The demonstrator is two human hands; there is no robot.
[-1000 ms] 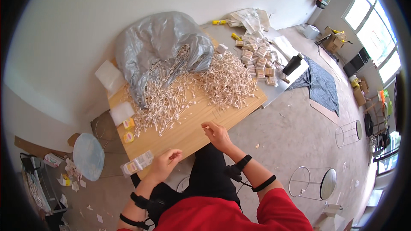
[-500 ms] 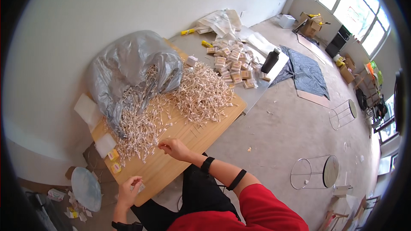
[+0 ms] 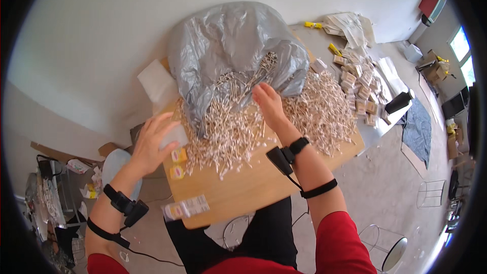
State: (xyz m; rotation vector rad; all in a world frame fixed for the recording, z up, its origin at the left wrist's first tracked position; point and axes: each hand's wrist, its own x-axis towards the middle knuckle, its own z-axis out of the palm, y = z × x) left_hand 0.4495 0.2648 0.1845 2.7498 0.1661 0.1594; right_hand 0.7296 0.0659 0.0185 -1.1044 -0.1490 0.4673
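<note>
While the left hand [image 3: 152,144] hangs fingers spread at centre-left, nothing in its grasp, it's in front of the lower of two white sheets [image 3: 156,85]; two yellow packets [image 3: 178,155] sit just right of its thumb, and one clear packet [image 3: 195,205] lies below, bottom left of the table [image 3: 243,193]. Now mid-frame: one grey bag [image 3: 218,35] fills the top, spilling the left heap of cotton swabs [image 3: 223,144], sticks pointing every which way, far too many to count. And here's the key relation: that heap lies below and left of the right hand [image 3: 271,109], the nearer of the two hands, fingers together by the bag's mouth; whether it pinches a swab, I can't tell. Right of its wrist, a second swab heap [image 3: 322,114]; farther right, small boxes [image 3: 362,91], too jumbled to count, two yellow rolls [image 3: 313,25], one black bottle [image 3: 399,101].
</note>
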